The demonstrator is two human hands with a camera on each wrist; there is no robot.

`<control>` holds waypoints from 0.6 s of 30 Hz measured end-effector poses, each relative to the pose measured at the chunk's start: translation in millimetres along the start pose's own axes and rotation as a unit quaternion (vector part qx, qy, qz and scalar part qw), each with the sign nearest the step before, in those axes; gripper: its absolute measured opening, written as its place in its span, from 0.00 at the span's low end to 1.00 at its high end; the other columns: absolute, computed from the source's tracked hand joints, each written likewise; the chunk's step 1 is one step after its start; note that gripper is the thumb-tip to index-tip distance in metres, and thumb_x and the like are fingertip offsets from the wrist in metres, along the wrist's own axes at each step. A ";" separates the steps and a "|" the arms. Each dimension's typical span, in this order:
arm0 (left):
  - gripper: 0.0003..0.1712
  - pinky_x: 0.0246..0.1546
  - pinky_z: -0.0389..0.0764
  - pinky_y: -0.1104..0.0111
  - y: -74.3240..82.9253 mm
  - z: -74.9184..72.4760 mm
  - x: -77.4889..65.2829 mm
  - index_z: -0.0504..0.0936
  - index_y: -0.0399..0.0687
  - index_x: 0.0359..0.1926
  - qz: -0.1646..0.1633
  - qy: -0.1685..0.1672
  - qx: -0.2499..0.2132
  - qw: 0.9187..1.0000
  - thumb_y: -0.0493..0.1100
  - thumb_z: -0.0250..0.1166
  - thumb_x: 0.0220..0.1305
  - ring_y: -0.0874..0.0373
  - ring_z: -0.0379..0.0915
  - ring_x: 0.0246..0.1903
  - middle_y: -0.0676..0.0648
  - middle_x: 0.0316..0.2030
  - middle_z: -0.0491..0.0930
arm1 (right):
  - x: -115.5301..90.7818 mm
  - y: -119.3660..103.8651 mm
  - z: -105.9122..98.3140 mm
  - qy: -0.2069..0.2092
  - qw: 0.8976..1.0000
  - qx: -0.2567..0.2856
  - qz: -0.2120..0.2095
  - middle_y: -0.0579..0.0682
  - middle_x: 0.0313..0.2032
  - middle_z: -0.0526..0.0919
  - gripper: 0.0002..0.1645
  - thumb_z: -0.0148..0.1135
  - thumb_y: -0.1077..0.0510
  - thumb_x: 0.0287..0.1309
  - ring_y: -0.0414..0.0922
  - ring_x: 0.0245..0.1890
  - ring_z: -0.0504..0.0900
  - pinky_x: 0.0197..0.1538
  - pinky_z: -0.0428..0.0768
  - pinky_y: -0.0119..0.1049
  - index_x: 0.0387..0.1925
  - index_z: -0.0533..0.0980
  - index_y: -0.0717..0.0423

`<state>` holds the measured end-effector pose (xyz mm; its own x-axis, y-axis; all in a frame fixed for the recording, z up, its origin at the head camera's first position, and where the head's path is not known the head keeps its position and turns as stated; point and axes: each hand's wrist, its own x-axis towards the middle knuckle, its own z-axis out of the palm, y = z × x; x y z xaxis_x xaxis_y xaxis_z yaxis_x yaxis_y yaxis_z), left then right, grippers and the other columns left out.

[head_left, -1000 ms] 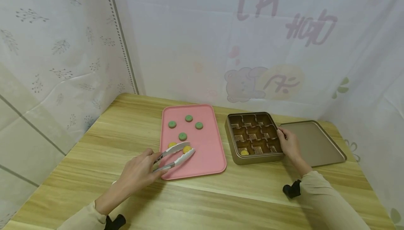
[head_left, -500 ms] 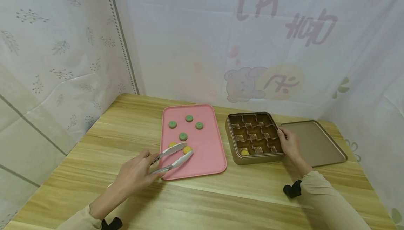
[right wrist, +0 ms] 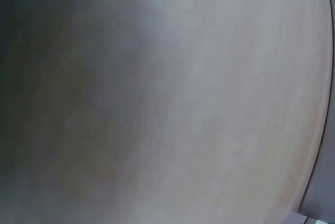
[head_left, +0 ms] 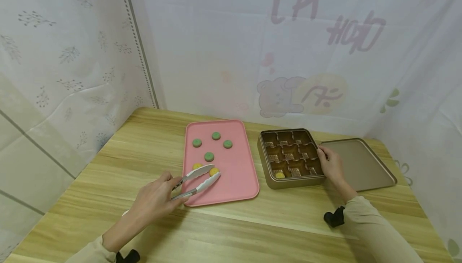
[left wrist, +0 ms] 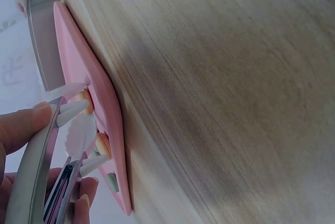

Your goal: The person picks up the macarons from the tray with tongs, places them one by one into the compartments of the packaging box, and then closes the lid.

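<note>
Wooden table, tongs astride a yellow biscuit

Left hand, lower left of centre, grips the tongs; the biscuit lies between parted tips, just below mid-frame, on the pink tray. An off-centre squeeze could shoot it sideways. Rightward, the tray offers room before its low edge. Right hand holds the brown box.

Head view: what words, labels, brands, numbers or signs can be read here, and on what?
Cloth, upper right: "H" begins a short word; its other letters are too stylised to read surely.
Cloth, top: large strokes, unreadable.
Cloth, beside the printed bear: more strokes, unreadable.
Green cookies: any marks too small to read.
Tray, tongs, box, lid: no text visible.
</note>
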<state>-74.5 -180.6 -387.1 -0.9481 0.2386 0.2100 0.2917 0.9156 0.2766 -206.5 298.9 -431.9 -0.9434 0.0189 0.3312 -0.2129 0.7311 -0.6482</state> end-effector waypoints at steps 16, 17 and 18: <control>0.27 0.15 0.57 0.75 7.7 0.0 10.6 0.83 0.43 0.46 0.003 0.010 -0.026 1.000 0.54 0.74 0.46 0.67 0.53 0.17 0.55 0.23 0.62 | -0.4 -1.9 -2.1 -0.016 0.999 -0.008 0.027 0.72 0.52 0.73 0.24 0.42 0.57 0.72 0.66 0.50 0.73 0.50 0.70 0.59 0.57 0.69 0.71; 0.27 0.16 0.57 0.75 9.4 0.2 13.1 0.83 0.44 0.46 0.005 0.013 -0.029 0.999 0.54 0.74 0.46 0.66 0.53 0.17 0.55 0.23 0.62 | -0.4 -1.8 -2.1 -0.016 0.999 -0.007 0.028 0.72 0.53 0.73 0.24 0.42 0.57 0.72 0.66 0.50 0.73 0.50 0.70 0.59 0.57 0.69 0.71; 0.26 0.16 0.57 0.75 11.3 0.4 15.4 0.83 0.44 0.45 0.008 0.016 -0.032 0.999 0.53 0.74 0.46 0.66 0.54 0.17 0.55 0.23 0.62 | -0.4 -1.7 -2.1 -0.017 0.999 -0.007 0.028 0.72 0.53 0.73 0.24 0.42 0.56 0.72 0.66 0.50 0.73 0.50 0.70 0.59 0.57 0.69 0.71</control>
<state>-85.9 -166.5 -381.1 -0.9393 0.2408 0.2445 0.3146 0.8889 0.3330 -205.2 299.0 -429.5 -0.9619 0.0375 0.2709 -0.1560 0.7384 -0.6560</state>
